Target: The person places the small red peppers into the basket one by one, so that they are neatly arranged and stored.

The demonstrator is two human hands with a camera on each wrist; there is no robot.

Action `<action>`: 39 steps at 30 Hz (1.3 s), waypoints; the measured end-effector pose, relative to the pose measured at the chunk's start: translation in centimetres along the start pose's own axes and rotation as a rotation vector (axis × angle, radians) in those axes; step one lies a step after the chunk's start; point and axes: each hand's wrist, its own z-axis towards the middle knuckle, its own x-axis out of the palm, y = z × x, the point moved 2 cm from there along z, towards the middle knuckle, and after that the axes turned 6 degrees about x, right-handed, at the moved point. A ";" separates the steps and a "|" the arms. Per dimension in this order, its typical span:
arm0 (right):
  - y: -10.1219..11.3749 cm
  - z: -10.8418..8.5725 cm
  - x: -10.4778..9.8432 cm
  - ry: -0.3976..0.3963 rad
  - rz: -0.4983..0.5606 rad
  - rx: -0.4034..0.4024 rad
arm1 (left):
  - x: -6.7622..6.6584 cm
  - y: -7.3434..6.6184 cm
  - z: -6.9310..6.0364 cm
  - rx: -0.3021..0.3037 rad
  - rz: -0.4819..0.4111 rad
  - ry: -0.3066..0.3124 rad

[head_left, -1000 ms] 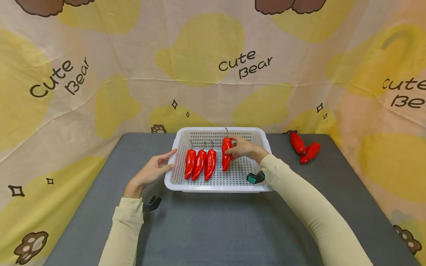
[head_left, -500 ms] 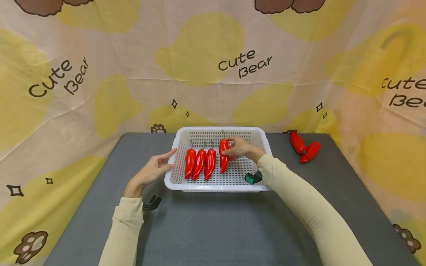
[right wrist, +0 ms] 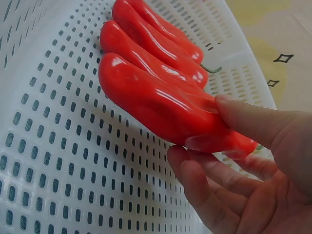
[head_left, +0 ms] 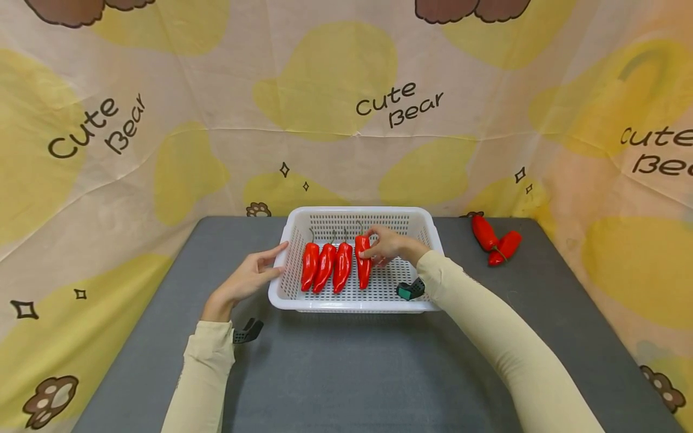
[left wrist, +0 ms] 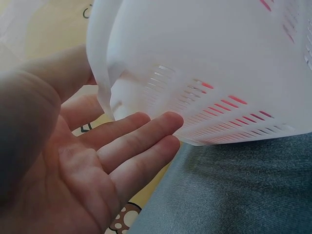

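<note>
In the head view a white perforated plastic basket [head_left: 357,307] stands on the dark table. My left hand [head_left: 248,276] touches its left rim with thumb and index finger; the other fingers lie straight below the lip in the left wrist view. Inside the basket my right hand [head_left: 387,245] pinches a red chili pepper [head_left: 363,264] between thumb and fingers, its stem pointing away from me. Left of it, several red peppers [head_left: 326,267] lie side by side, stems also toward the far wall. In the right wrist view the held pepper [right wrist: 151,102] is close beside the row.
Two more red peppers [head_left: 495,242] lie on the grey table [head_left: 346,373], right of the basket. A patterned cloth [head_left: 346,108] hangs directly behind the table's far edge.
The pepper in my right hand has come toward me and slightly left, lower into the basket and nearer the row. My left hand stays at the rim.
</note>
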 end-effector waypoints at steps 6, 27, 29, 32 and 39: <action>-0.2 0.2 0.1 0.006 0.019 0.028 | 0.1 0.0 0.0 -0.001 -0.002 0.001; -0.6 1.2 1.3 0.044 0.006 0.102 | 0.1 0.0 0.0 -0.007 0.009 -0.004; -0.5 1.2 1.4 0.040 0.013 0.105 | 0.1 -0.1 0.0 -0.010 0.007 -0.006; -0.4 1.1 1.4 0.030 0.022 0.105 | 0.1 -0.1 -0.1 -0.010 0.006 -0.004; -0.2 1.1 1.5 0.012 0.025 0.089 | 0.1 -0.1 -0.1 -0.008 0.007 -0.001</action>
